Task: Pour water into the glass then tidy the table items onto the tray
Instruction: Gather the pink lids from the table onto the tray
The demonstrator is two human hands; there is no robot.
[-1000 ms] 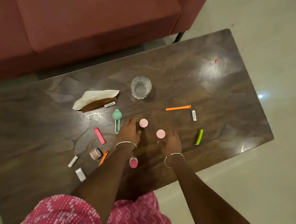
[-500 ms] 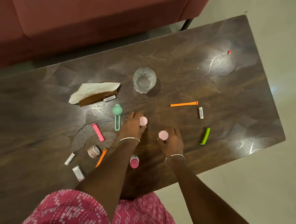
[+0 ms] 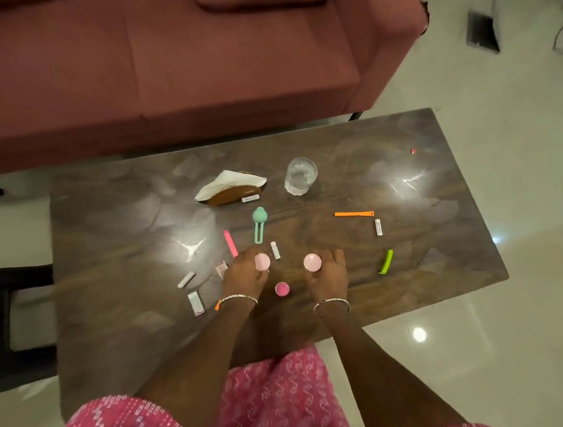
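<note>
The clear drinking glass [image 3: 300, 176] stands upright toward the far side of the dark wooden table [image 3: 126, 297], set back from the small clutter (its water level is unclear); nearer, the left hand [image 3: 245, 275] curls its fingers round a pale pink round disc [image 3: 262, 261] and the right hand [image 3: 327, 274] grips a matching pink disc [image 3: 312, 262], probably gathering both at once for a tray not in view; a small deep-pink pot [image 3: 282, 289] sits between the wrists.

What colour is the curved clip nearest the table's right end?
The clip is lime green; head view.
</note>
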